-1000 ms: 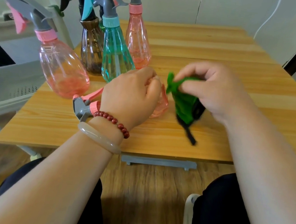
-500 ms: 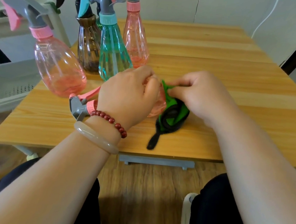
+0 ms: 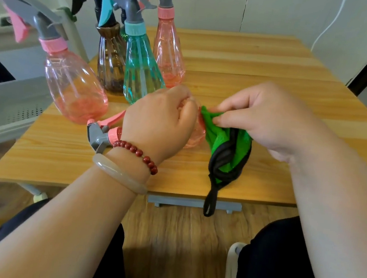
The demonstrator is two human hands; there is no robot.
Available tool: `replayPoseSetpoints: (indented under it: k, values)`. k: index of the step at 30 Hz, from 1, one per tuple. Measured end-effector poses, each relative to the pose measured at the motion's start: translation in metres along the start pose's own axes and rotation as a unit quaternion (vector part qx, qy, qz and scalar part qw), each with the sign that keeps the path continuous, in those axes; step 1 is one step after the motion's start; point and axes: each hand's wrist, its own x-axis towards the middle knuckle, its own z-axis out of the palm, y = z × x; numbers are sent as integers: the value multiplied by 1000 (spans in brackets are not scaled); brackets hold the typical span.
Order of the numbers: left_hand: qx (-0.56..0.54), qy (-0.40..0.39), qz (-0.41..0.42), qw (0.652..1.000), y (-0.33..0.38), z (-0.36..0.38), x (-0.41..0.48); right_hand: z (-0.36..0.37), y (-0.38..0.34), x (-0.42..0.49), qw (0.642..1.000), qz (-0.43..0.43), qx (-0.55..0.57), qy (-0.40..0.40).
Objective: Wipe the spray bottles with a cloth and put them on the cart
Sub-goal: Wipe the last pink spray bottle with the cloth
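Our left hand curls its fingers closely round the pink spray bottle lying on its side on the wooden table, while our right hand pinches the green cloth between thumb and bent fingers, touching the bottle's base.

R hand is closer in on the lying pink bottle. 1 s ago there's a gap btwn the green cloth and the bottle's base; now the cloth's top end touches it, pinched in the R grip. Cloth is no longer a tight bunch and hangs lower, more spread out. Its black loop pointed lower-right, then lower-left; now it dangles straight down past the counter's front edge.
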Motion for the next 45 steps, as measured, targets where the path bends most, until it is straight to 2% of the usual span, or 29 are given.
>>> replayPoseSetpoints:
  k: [4, 6, 7, 9, 11, 12, 13, 15, 17, 19, 25, 28, 31, 34, 35, 36, 38, 40, 43, 45]
  values:
    - [-1, -4, -5, 1000, 0, 0, 0, -9, -2, -6, 997, 10, -14, -72]
    - [-1, -8, -8, 1000, 1, -1, 0, -10, 0, -3, 998, 23, -34, -57]
    - [0, -10, -8, 1000, 1, -1, 0, -9, 2, 0, 999, 23, -43, -19]
    - [-3, -14, -6, 1000, 1, -2, -1, -6, 7, 7, 993, -2, -50, 105]
    - [-3, -21, -5, 1000, 2, -3, -1, 0, 8, 8, 970, -65, -81, 222]
    - [0, -25, -6, 1000, 2, -4, -1, 3, 9, 9, 959, -93, -115, 244]
    - [2, -27, -7, 1000, 2, -5, -1, 6, 12, 11, 953, -110, -155, 236]
    - [3, -29, -7, 1000, 3, -7, -1, 12, 22, 18, 953, -100, -256, 131]
    - [0, -37, -7, 999, 3, -7, 0, 16, 28, 22, 939, -31, -342, -13]
    - [2, -44, -9, 999, 3, -8, 0, 15, 29, 23, 927, 9, -366, -79]
    - [-2, -39, -15, 999, -1, -9, 0, 17, 32, 23, 897, 15, -429, -105]
    - [-1, -49, -13, 999, -1, -9, 1, 18, 33, 22, 905, 7, -417, -83]
    - [-22, -54, -3, 998, -5, -9, 0, 22, 29, 21, 933, -40, -357, 7]
    - [-88, -18, 7, 996, -8, -16, -3, 32, 18, 15, 947, -169, -237, 136]
    - [-91, 3, 15, 996, -10, -20, -4, 35, 14, 12, 950, -204, -181, 154]
    - [-79, 22, 27, 996, -12, -25, -6, 36, 9, 9, 954, -226, -132, 148]
    - [-45, 46, 40, 997, -19, -37, -9, 37, -1, 5, 960, -248, -98, 84]
    - [-17, 46, 28, 998, -28, -49, -12, 40, -10, 3, 956, -245, -163, 1]
    - [27, -23, -12, 999, -41, -61, -15, 47, -16, 5, 931, -206, -292, -76]
    - [62, -102, -33, 992, -47, -67, -18, 52, -13, 8, 922, -198, -325, -71]
